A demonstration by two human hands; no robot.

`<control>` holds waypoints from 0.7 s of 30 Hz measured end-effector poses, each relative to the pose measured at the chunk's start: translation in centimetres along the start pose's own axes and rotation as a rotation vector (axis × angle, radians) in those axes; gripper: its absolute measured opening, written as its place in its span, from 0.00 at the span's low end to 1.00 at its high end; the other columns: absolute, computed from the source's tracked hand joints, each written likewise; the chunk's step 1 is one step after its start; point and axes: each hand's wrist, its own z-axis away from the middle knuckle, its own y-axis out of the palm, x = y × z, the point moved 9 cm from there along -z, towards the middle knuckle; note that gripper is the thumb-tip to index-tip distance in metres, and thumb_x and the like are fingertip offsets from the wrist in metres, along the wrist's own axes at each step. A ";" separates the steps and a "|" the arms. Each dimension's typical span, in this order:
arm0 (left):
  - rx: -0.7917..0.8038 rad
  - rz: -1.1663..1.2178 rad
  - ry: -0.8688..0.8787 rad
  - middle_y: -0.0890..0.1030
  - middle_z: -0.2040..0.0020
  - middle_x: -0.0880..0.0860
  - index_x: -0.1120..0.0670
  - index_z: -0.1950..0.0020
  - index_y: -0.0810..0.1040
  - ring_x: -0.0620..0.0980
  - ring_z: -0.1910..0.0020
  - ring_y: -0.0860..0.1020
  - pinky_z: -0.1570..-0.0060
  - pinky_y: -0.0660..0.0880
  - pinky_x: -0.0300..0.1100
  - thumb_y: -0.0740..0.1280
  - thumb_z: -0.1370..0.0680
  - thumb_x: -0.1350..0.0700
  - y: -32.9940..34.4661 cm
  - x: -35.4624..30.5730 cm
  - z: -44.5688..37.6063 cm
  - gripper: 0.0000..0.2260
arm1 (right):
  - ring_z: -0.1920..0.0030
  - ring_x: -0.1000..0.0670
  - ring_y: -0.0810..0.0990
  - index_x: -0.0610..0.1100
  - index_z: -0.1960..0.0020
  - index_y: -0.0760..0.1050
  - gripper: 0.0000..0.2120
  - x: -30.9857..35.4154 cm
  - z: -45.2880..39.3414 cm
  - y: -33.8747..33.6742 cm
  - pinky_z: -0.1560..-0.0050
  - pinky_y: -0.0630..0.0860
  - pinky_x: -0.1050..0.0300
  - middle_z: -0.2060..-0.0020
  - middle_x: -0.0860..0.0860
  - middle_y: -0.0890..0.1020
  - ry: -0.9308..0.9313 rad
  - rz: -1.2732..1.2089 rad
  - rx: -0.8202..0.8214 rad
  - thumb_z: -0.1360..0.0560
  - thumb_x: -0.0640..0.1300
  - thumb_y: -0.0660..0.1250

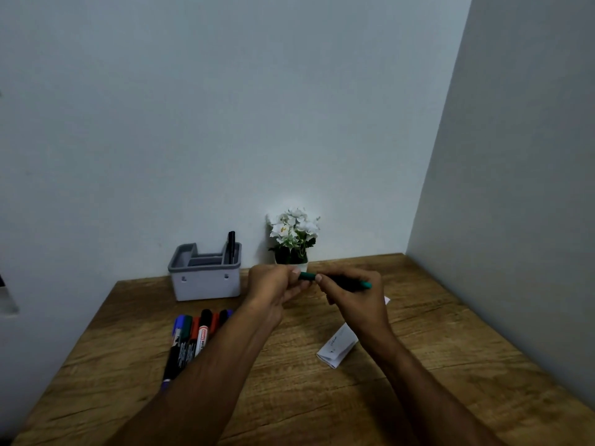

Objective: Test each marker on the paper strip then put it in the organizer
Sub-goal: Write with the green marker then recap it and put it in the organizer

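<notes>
Green marker (335,280) held level between both hands, above the table (289,397).

The table (322,397) is wood or wood-look board with a strong brown grain and a dull, matt sheen. Near its back edge the grey organizer (206,281) looks like smooth matt plastic, and the markers (190,342) near the left edge have glossy plastic barrels with printed labels. The folded strip (336,347) is thin white paper, creased and matt.
</notes>
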 end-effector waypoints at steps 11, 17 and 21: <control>-0.111 -0.052 0.147 0.83 0.63 0.61 0.64 0.54 0.80 0.51 0.70 0.83 0.69 0.79 0.38 0.67 0.25 0.72 -1.0 -1.1 -0.1 0.05 | 0.70 0.49 0.81 0.34 0.51 0.87 0.04 -0.4 -0.6 1.2 0.66 0.78 0.57 0.66 0.41 0.86 -0.016 -0.070 0.015 0.25 0.32 0.75; -0.015 0.179 0.091 0.83 0.54 0.62 0.66 0.48 0.79 0.53 0.55 0.83 0.49 0.81 0.47 0.65 0.25 0.74 -1.6 -0.5 0.6 0.09 | 0.62 0.53 0.85 0.37 0.49 0.87 0.06 -1.6 -1.0 4.2 0.60 0.80 0.56 0.59 0.44 0.89 0.035 -0.090 0.065 0.26 0.35 0.77; -0.050 0.277 0.030 0.85 0.56 0.59 0.66 0.52 0.81 0.55 0.54 0.83 0.51 0.81 0.48 0.67 0.26 0.72 -3.7 0.1 0.6 0.06 | 0.52 0.47 0.88 0.40 0.45 0.87 0.10 -2.6 -1.0 6.3 0.53 0.84 0.51 0.54 0.47 0.89 0.074 -0.070 0.115 0.27 0.36 0.78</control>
